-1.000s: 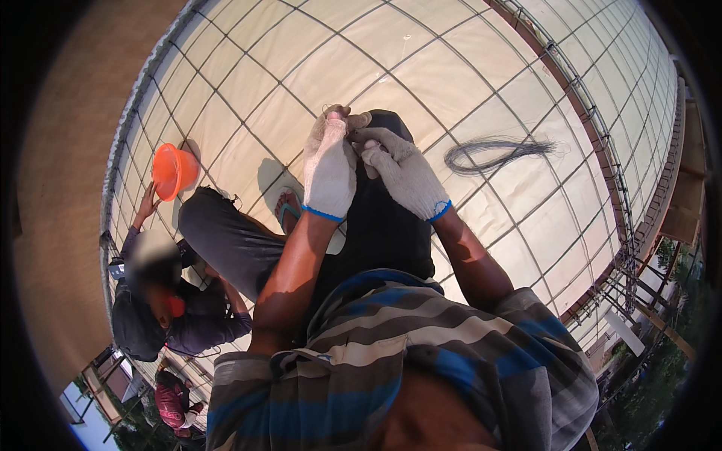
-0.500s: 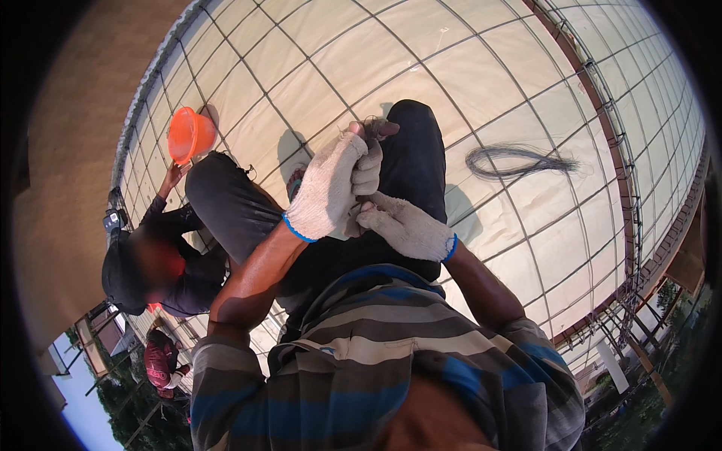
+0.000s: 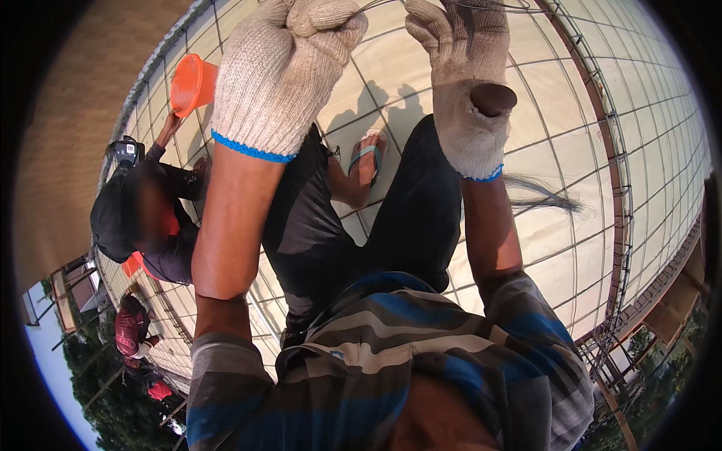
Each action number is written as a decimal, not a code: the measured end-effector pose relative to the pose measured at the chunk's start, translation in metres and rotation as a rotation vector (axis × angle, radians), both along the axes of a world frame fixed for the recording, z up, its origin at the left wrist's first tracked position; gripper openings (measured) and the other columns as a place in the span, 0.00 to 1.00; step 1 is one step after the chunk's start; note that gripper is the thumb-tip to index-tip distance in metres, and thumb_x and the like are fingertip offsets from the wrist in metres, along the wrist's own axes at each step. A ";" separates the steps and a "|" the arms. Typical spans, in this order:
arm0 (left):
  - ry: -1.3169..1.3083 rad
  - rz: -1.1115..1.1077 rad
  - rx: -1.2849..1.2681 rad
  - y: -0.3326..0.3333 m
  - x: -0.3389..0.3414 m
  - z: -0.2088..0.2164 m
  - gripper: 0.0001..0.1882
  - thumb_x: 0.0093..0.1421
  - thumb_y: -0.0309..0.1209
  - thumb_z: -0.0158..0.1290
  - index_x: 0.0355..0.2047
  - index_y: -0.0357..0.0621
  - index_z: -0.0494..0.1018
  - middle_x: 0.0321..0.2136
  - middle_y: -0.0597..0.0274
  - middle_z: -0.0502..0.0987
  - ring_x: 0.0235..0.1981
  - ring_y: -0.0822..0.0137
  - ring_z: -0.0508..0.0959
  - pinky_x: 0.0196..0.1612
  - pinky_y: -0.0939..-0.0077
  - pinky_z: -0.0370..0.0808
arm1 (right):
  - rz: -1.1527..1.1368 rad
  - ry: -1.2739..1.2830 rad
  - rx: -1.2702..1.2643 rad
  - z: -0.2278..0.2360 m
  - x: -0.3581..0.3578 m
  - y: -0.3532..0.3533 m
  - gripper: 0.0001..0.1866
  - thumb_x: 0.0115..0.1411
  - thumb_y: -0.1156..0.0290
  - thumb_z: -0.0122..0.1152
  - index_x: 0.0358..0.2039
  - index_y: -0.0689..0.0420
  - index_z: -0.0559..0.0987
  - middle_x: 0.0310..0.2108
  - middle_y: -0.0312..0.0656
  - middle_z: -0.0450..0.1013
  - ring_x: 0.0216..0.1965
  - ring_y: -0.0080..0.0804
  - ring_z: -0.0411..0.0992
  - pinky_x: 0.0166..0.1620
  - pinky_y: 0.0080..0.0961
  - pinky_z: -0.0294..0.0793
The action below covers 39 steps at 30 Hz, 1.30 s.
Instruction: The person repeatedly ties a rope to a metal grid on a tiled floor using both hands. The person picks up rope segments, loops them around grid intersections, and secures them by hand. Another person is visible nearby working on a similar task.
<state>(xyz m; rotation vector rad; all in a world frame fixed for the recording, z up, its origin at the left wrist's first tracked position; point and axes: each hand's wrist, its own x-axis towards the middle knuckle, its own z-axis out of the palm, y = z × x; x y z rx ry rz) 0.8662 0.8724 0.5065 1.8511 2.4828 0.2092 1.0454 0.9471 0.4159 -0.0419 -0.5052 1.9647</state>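
Observation:
My left hand (image 3: 284, 79), in a knitted off-white glove with a blue cuff, is raised at the top of the view, fingers curled closed. A thin dark wire (image 3: 374, 4) leads from its fingertips toward the top edge. To its right my right hand (image 3: 470, 75) wears a matching glove; its bare thumb pokes out through the knit toward me. Wire also crosses the fingers of my right hand, which look bent around it, though the tips are partly cut off. Behind my right forearm lies a loose bundle of wire (image 3: 553, 197), partly hidden.
A rebar grid (image 3: 560, 124) over pale sheeting spreads beneath me. At left, a crouching person (image 3: 162, 218) touches an orange bucket (image 3: 192, 84). Another person (image 3: 134, 328) is farther down-left. A raised bar line (image 3: 611, 161) runs along the right. My sandalled foot (image 3: 366, 161) stands between bars.
Both hands have risen from near my knees toward the top of the view and moved apart. My knees have spread, baring a foot. The wire bundle is now partly covered by my right arm.

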 end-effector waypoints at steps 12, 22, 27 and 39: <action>-0.424 -0.087 -0.685 0.117 -0.132 -0.278 0.30 0.69 0.49 0.57 0.61 0.38 0.77 0.59 0.41 0.80 0.57 0.49 0.82 0.55 0.55 0.81 | 0.147 -1.928 0.634 -0.290 -0.063 0.090 0.23 0.74 0.50 0.52 0.52 0.54 0.83 0.49 0.55 0.83 0.53 0.61 0.79 0.55 0.52 0.78; -0.214 -0.179 -0.380 0.027 -0.086 -0.489 0.17 0.69 0.40 0.58 0.44 0.37 0.74 0.44 0.45 0.79 0.50 0.46 0.81 0.52 0.50 0.79 | 0.379 -2.069 0.574 -0.395 -0.069 -0.015 0.19 0.67 0.50 0.64 0.44 0.54 0.83 0.39 0.51 0.84 0.46 0.54 0.83 0.48 0.50 0.81; -0.517 -0.133 -0.654 0.044 -0.096 -0.482 0.21 0.73 0.41 0.53 0.53 0.34 0.75 0.50 0.42 0.82 0.53 0.45 0.83 0.56 0.55 0.79 | 0.406 -2.081 0.535 -0.379 -0.071 -0.012 0.18 0.68 0.51 0.64 0.44 0.53 0.83 0.39 0.51 0.84 0.46 0.55 0.83 0.48 0.50 0.81; -1.150 0.223 -0.781 0.061 -0.111 -0.476 0.29 0.75 0.52 0.51 0.56 0.36 0.79 0.42 0.56 0.84 0.45 0.67 0.80 0.53 0.68 0.77 | 0.749 -1.410 -0.522 -0.366 -0.088 -0.057 0.19 0.75 0.59 0.53 0.51 0.62 0.78 0.43 0.63 0.82 0.44 0.68 0.81 0.45 0.54 0.81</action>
